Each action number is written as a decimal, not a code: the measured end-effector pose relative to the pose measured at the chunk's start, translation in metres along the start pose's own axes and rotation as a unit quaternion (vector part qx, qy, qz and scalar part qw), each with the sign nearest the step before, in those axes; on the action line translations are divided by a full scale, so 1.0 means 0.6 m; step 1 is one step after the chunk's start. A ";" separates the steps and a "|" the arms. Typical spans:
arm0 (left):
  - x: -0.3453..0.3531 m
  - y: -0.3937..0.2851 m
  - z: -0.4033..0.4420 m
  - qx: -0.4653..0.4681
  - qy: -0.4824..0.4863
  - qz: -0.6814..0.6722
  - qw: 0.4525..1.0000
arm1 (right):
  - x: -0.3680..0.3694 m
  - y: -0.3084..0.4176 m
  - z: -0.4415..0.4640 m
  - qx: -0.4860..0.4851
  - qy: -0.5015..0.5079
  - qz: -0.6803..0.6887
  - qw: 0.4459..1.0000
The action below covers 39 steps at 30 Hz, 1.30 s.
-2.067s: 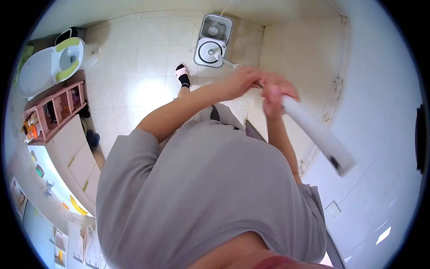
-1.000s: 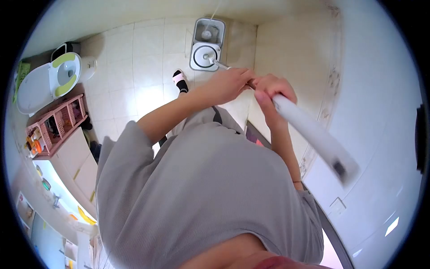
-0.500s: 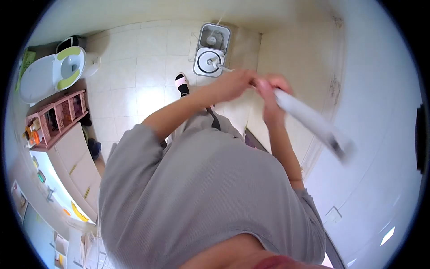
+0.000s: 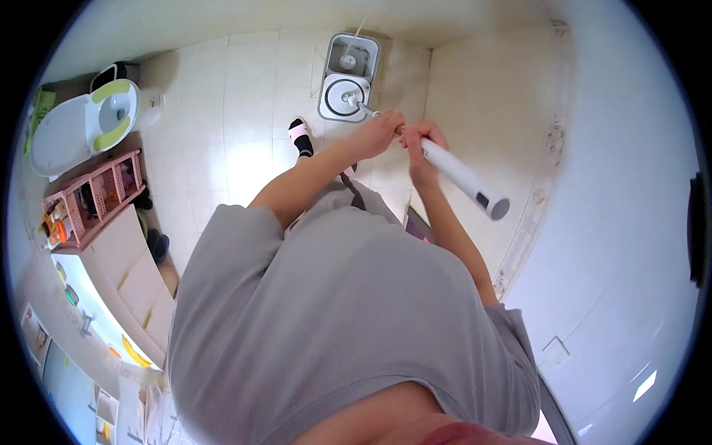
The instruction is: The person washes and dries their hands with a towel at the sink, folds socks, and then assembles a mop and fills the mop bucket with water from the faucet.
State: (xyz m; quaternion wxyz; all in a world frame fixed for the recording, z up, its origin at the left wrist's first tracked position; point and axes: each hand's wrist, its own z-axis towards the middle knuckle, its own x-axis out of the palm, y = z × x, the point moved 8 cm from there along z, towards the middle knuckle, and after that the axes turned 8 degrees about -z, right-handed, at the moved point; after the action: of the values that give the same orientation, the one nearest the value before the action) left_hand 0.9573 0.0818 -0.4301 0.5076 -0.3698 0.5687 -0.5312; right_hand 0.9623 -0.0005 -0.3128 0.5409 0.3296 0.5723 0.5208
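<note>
My left hand (image 4: 380, 134) is wrapped round the thin pole of a mop, just above a two-part bucket (image 4: 323, 104). Close beside it, my right hand (image 4: 424, 147) grips the pole near the thick white handle (image 4: 460, 174), whose grey end points to the lower right. The pole slants to the white round compartment (image 4: 335, 104), where its white joint (image 4: 351, 97) shows at the middle. The mop head's underside is hidden. A grey open compartment (image 4: 362, 53) with a round white piece lies behind.
A foot in a pink slipper (image 4: 298, 132) stands left of the bucket. Farther left are a toilet with a green-and-white seat (image 4: 111, 133), a pink rack (image 4: 96, 200) and a cabinet (image 4: 122, 267). A wall (image 4: 608, 222) rises at the right.
The handle's thick end has swung up and left, nearer the bucket. Both hands have shifted slightly left and remain closed on the mop.
</note>
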 end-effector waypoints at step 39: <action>-0.020 -0.100 0.004 -0.108 0.118 -0.022 0.987 | -0.019 0.106 0.017 0.006 0.158 -0.115 0.981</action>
State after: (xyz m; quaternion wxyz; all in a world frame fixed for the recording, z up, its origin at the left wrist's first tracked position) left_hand 0.9554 0.0830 -0.3691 0.3820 -0.3697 0.6705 -0.5175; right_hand 0.9626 0.0065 -0.2475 0.4984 0.1783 0.6875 0.4972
